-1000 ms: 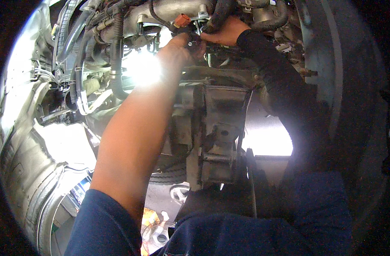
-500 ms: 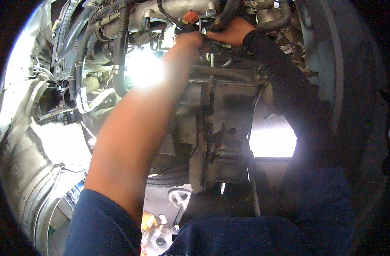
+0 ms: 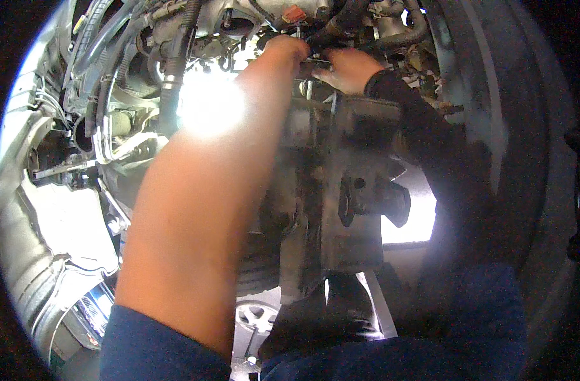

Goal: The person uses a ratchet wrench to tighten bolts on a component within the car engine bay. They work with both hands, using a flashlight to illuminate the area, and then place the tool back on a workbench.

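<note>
In the upper middle of the head view, my left hand (image 3: 287,48) reaches deep among engine parts, back of the hand toward me. It looks closed, but its fingertips and whatever they hold are hidden. A slim metal rod (image 3: 298,32) stands just beyond it, below a red-orange connector (image 3: 294,14). Close on its right, my right hand (image 3: 350,70) in a dark sleeve points leftward with thumb and fingers bent toward a thin dark part. What it grips is too small and dark to make out. A thick black hose (image 3: 341,25) curves above the right hand.
A glaring light (image 3: 212,105) shines beside my left forearm. Black hoses (image 3: 175,63) run down on the left. Below my hands hangs a dark metal housing (image 3: 360,190). The pale body panel (image 3: 23,209) curves along the left, and a spoked wheel (image 3: 255,314) shows lower down.
My view has shifted a little. The right hand has moved slightly down and away from the left, its thumb now more visible. My left hand stays in nearly the same place.
</note>
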